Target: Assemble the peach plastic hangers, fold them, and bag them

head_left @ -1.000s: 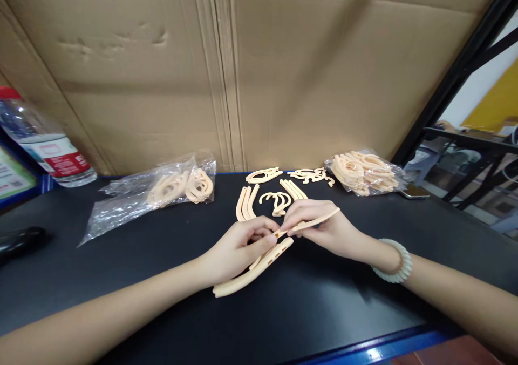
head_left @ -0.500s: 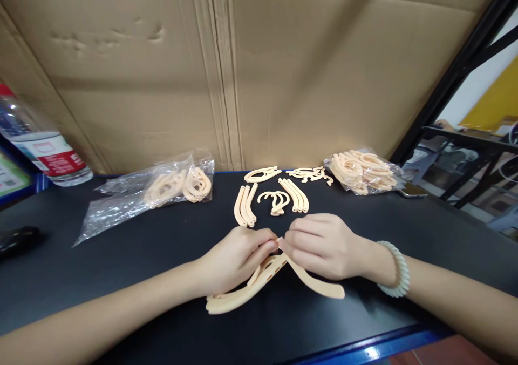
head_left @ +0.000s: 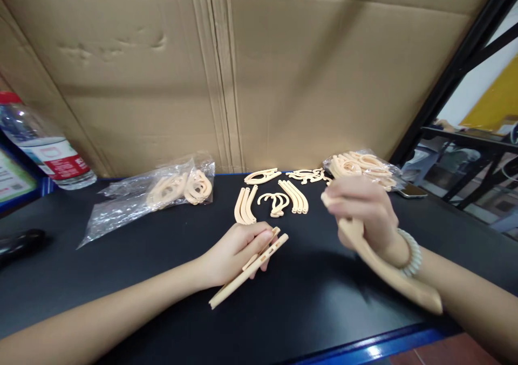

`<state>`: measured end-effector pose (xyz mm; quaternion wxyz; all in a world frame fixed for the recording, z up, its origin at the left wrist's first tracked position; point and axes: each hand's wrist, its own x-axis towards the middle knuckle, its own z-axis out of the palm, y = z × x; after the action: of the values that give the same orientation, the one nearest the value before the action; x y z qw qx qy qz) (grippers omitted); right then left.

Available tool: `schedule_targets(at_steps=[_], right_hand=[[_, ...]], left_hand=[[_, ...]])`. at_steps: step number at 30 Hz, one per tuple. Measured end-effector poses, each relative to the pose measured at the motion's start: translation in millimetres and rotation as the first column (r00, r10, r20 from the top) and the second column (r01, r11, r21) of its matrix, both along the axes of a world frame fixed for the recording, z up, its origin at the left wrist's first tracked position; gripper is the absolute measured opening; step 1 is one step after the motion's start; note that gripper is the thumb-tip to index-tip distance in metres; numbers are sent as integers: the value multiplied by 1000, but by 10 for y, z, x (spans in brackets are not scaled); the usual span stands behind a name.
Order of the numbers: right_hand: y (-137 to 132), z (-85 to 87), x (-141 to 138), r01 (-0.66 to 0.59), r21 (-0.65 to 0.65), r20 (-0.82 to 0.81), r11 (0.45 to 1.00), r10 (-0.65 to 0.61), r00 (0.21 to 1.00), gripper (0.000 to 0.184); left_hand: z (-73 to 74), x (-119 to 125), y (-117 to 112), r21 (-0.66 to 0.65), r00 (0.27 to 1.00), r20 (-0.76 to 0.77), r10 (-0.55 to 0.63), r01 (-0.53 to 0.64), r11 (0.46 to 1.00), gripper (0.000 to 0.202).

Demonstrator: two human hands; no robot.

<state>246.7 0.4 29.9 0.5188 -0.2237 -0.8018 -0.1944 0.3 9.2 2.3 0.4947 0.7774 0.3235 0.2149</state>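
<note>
My left hand (head_left: 239, 252) is closed round a beige folding-hanger piece (head_left: 249, 274), tilted up to the right, with small slots along its edge. My right hand (head_left: 366, 214), raised over the right side of the table and blurred, grips a curved beige hanger arm (head_left: 399, 278). That arm slants down to the right below the wrist, and a small pale end pokes out past the fingertips. The two pieces are apart. Beyond the hands lie hanger hooks (head_left: 277, 203) between a left group of curved arms (head_left: 245, 205) and a right group (head_left: 293, 196).
A folded hanger (head_left: 262, 176) and small hooks (head_left: 305, 175) lie at the back. Clear bags of parts stand left (head_left: 168, 189) and right (head_left: 362, 165), near a phone (head_left: 413, 191). A bottle (head_left: 60, 160) and a black mouse (head_left: 20, 242) are at left; cardboard (head_left: 259, 73) walls the back.
My hands have moved apart. The curved arm has come away from the slotted piece and travelled up and right in my right hand, while my left hand keeps the slotted piece.
</note>
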Motion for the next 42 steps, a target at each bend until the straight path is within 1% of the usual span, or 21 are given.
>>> schedule_targets(at_steps=[1,2,3,4,6,7,9,11,14,18,20,22,23,25,26,29,31,33,37,39,42], right_hand=[[138,-21,59,40,-12,-98,999,-41,994,13],[283,-44,124,128,-103,-155,986,-143,978,13],[428,-72,195,216,-260,-153,941,-261,953,14],[562,-104,272,296,-415,-87,860,-361,928,19],[775,-179,427,455,-617,160,642,-463,872,29],[848,-220,496,486,-645,209,590,-476,854,30],[927,-294,597,522,-669,269,529,-482,834,33],[941,-344,635,535,-667,291,519,-479,828,35],[900,-356,588,531,-648,309,547,-448,839,36],[779,-285,393,483,-617,297,621,-384,874,30],[669,-236,252,416,-587,255,695,-329,909,28],[517,-194,89,255,-498,164,829,-199,966,25],[429,-177,3,180,-452,157,874,-120,980,24],[245,-157,-161,40,-358,168,933,22,985,22],[155,-154,-236,-15,-317,205,948,84,975,23],[-57,-173,-413,-119,-194,385,974,187,904,20],[-131,-206,-485,-133,-144,520,981,189,833,16],[-151,-243,-524,-123,-109,596,986,164,786,16],[-107,-278,-532,-88,-74,605,993,115,788,14],[-85,-280,-523,-64,-82,600,995,100,794,13],[-68,-292,-512,-37,-89,596,995,83,799,13]], left_hand=[[4,3,0,-1,1000,2,0,0,1000,39],[8,6,1,-4,1000,3,1,-1,1000,39],[13,7,3,-7,1000,3,2,-2,1000,39],[16,8,5,-11,1000,3,4,-4,1000,39],[21,7,10,-13,1000,2,5,-4,1000,39],[20,6,12,-14,1000,3,5,-5,1000,39],[13,2,17,-20,1000,13,3,-3,1000,39],[-1,-2,25,-35,999,33,-1,2,999,40],[-22,-8,47,-83,996,93,-4,11,997,40],[-17,-6,91,-185,974,222,40,2,983,39],[2,-1,111,-250,952,291,92,-17,968,33],[23,3,127,-317,930,335,154,-43,948,24],[33,4,132,-345,921,344,182,-56,937,20],[44,-1,140,-388,904,360,230,-79,918,12],[44,-7,143,-409,894,372,249,-83,909,12],[21,-31,158,-465,854,428,294,-71,883,16],[-3,-48,170,-483,837,452,309,-62,874,15],[-18,-58,179,-490,832,457,315,-60,870,14],[1,-45,178,-540,809,462,362,-67,839,16],[19,-25,169,-561,789,471,395,-78,824,26],[19,6,143,-518,798,466,384,-106,849,44]])
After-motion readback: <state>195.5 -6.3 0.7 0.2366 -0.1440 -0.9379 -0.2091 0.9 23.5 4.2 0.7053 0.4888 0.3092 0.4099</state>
